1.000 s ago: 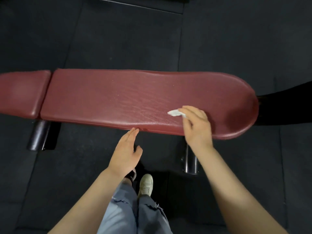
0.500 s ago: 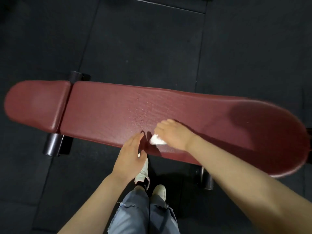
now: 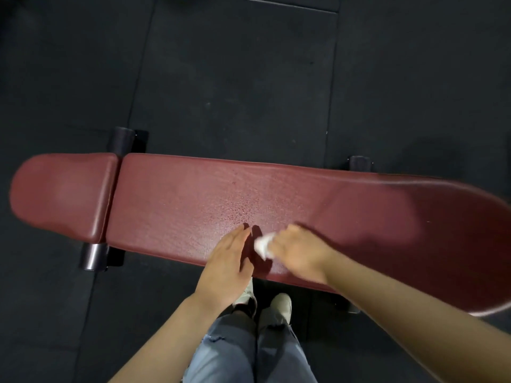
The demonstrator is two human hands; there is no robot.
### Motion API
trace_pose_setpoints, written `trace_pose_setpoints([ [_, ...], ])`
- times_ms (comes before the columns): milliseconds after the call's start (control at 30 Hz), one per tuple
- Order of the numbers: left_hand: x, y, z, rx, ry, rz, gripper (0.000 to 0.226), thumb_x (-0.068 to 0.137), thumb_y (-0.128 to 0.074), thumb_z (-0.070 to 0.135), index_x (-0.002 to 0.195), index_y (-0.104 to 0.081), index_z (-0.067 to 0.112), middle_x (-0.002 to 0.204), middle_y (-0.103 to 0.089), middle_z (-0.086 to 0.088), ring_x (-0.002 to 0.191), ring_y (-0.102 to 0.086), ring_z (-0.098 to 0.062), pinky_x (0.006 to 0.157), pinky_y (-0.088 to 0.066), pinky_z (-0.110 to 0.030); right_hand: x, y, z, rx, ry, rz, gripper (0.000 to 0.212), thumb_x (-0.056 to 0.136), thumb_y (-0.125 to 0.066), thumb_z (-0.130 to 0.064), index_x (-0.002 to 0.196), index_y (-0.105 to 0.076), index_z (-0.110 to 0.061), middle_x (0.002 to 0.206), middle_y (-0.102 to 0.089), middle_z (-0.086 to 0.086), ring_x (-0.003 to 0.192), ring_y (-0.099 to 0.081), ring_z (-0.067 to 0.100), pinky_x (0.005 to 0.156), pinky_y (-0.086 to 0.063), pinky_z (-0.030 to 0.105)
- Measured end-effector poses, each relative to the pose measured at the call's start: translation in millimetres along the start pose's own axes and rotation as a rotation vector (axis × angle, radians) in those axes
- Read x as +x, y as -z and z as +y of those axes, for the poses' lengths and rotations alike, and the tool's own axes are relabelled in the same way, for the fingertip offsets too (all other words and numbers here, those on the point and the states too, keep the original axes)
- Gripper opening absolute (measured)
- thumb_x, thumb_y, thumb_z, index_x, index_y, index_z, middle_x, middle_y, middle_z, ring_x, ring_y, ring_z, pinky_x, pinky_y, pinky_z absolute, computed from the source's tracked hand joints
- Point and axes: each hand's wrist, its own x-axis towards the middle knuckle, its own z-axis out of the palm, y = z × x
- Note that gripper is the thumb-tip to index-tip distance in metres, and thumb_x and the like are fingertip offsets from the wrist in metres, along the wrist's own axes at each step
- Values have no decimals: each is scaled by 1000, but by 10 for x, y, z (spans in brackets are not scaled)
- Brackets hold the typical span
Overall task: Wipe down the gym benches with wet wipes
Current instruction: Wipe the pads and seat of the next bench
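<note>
The floor (image 3: 249,87) is lying dark under everything, covered in rubber mats with seams running between them. Across it the bench (image 3: 177,205) is stretching from left to right, a long dark red pad with a shorter seat pad (image 3: 63,194) butting against its left end; black frame feet are showing at the far edge and at the near left corner. A patch of the long pad near its middle is glistening, probably damp, while the left end and the seat pad are looking dry, so the job is likely partway along.

The person is standing at the near side, jeans (image 3: 243,352) and pale shoes (image 3: 276,308) showing below. The right hand (image 3: 298,252) is resting on the pad near its front edge, fingers curled down over a crumpled white wipe (image 3: 262,246) and pressing it to the surface; the hand is blurred, so the exact grip is hard to read. The left hand (image 3: 226,264) is lying just beside it, flat and open, fingers straight and together, holding nothing, its fingertips on the pad and its heel over the front edge.

The wipe is bunched small, so each pass is covering a narrow strip and gaps could be left between strokes. The two hands are sitting very close, and a stroke leftward could run into the left one. Working near the edge, the wipe could slip off onto the floor.
</note>
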Motion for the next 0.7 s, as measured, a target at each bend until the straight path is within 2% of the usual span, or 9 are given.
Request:
trace_pose_setpoints([
  [67,17,-6,42,-14,2,7,63,96,-52,13,154,-28,20,161,-26,6,148,-20,-9,123,-17,-31,-198,-7,-14,9,173,-70,17,79,-53,-6,87,-61,-18,76,-59,-2,70,-53,18,78,-37,28],
  [133,33,-19,95,-20,-7,9,64,96,-52,13,154,-27,20,161,-24,6,149,-18,-9,123,-16,-31,-20,236,201,-15,236,-145,22,84,-36,-15,82,-58,-18,71,-59,1,65,-54,21,67,-44,32],
  [200,39,-44,150,-24,-11,-2,65,97,-51,13,155,-25,21,161,-22,8,149,-17,-8,123,-16,-31,265,551,555,-72,37,-69,10,80,-42,-17,77,-49,-23,60,-55,-4,54,-52,17,53,-44,30],
  [333,32,-109,265,-45,10,9,65,97,-51,13,155,-24,23,162,-20,10,149,-14,-5,124,-16,-32,375,708,1038,-60,-506,166,22,82,-56,-2,96,-56,-19,82,-66,2,77,-62,28,73,-40,37],
  [400,34,-129,333,-59,26,32,65,97,-51,12,155,-26,21,161,-22,8,149,-15,-7,124,-16,-32,212,540,789,11,-405,137,27,78,-61,-1,97,-60,-21,78,-67,3,73,-65,27,68,-49,33],
  [500,10,-162,437,-76,48,62,65,96,-52,9,155,-26,19,161,-25,6,149,-18,-10,123,-17,-32,-339,212,111,53,9,-172,29,77,-59,4,96,-62,-18,76,-65,-1,70,-62,20,65,-52,29],
  [567,-28,-200,526,-87,56,74,66,96,-51,8,155,-26,19,161,-25,6,148,-20,-10,123,-18,-31,-696,114,-88,56,244,-186,26,71,-61,4,87,-61,-16,72,-60,-1,66,-55,18,68,-49,30],
  [633,-62,-250,596,-84,59,86,66,95,-51,7,155,-25,18,161,-25,5,148,-21,-11,123,-18,-31,-658,240,85,14,249,-191,26,71,-64,3,81,-55,-20,64,-55,-3,57,-50,17,58,-51,32],
  [700,-94,-300,646,-86,72,99,66,95,-51,7,155,-26,17,160,-28,4,148,-23,-13,123,-20,-35,-368,436,431,-77,62,-75,27,76,-59,0,80,-49,-25,63,-57,-6,54,-50,15,53,-50,31],
])
